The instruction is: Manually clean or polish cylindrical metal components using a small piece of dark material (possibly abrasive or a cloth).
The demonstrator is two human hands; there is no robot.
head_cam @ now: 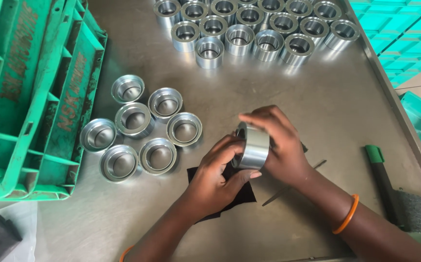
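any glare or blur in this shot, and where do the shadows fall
Head view: overhead light glares off the steel table and the ring held in both hands; soft shadows sit close under the ring rows and cups; focus is sharp at centre, and the crate bows slightly at the left edge.

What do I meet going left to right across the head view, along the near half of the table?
Green crate → cup-shaped rings → left hand → held metal ring → right hand → green-handled tool.

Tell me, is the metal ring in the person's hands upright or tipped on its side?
Tipped on its side: the metal ring is held between the left hand and right hand, its curved outer wall facing up.
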